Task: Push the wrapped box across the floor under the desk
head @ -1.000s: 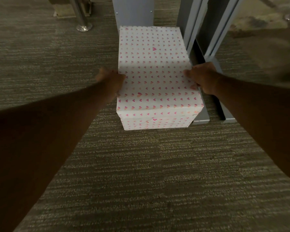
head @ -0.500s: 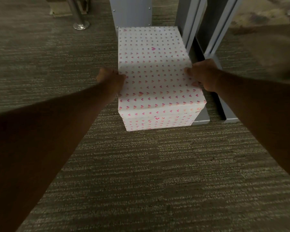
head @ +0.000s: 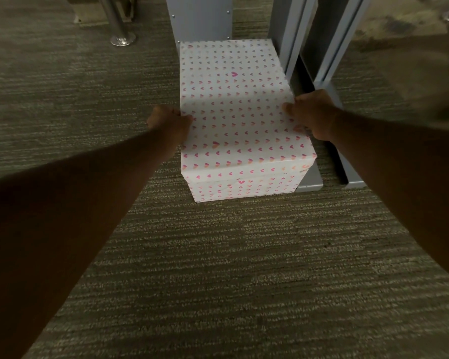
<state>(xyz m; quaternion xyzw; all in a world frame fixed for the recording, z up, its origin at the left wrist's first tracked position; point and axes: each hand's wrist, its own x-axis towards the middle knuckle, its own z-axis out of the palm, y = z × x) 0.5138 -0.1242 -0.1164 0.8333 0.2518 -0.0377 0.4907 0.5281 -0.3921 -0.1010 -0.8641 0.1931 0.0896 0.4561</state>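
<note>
I have my left hand (head: 170, 124) pressed against the left side of the wrapped box (head: 240, 120) and my right hand (head: 313, 114) against its right side, fingers curled on the top edges, clamping it between both palms. The box sits on the carpet (head: 218, 268), its far end against a grey panel (head: 201, 18) and its right side just beside the desk leg (head: 290, 35). I judge it stiff and fairly light, but the glossy heart paper looks slippery and tearable, so holding low on the sides seems best
</note>
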